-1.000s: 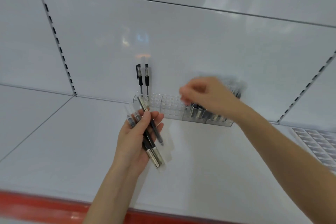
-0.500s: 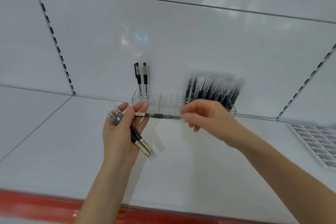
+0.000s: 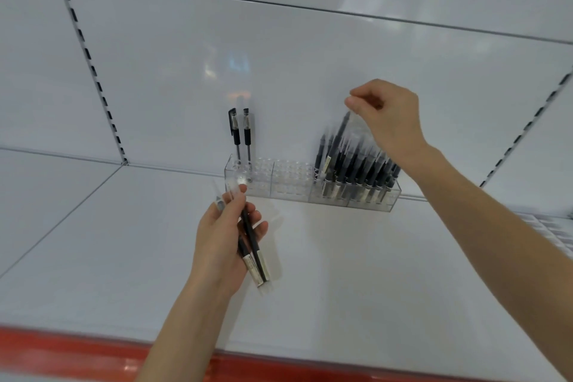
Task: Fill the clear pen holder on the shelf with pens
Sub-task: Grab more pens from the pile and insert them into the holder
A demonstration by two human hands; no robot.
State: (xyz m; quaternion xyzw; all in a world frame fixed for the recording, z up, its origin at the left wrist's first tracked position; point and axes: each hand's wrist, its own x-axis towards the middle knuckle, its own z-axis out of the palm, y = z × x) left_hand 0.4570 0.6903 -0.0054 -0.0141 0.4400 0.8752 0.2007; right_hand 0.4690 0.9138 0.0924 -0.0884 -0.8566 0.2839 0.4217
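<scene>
1. On the white shelf (image 3: pixel 341 273), pushed right up against the back panel (image 3: pixel 279 56), sits the clear pen holder (image 3: pixel 291 180). It's a long see-through block with rows of little holes on top.
2. Far left end of it has two black pens (image 3: pixel 237 130) standing upright side by side. The middle holes have nothing in them, and the right part is packed with a cluster of dark pens (image 3: pixel 362 170) leaning a bit to the right.
3. Right hand (image 3: pixel 387 115) is up above that packed end, thumb and fingertips pinching the top of one pen (image 3: pixel 336 139). That pen is tilted, and its lower end is down among the cluster. It's kinda blurry, so I can't tell if it's actually seated in a hole.
4. Left hand (image 3: pixel 223 239) is lower, in front of the holder's left end, with its fingers curled around a small bundle of pens (image 3: pixel 252 245) and the thumb pressing on top. They've got black barrels with pale labels near the bottom ends, which stick out below the palm.
5. Red strip (image 3: pixel 62 347) runs along the shelf's front edge.
6. Over on the far right of the shelf you can see the edge of another clear gridded tray (image 3: pixel 552 232).
</scene>
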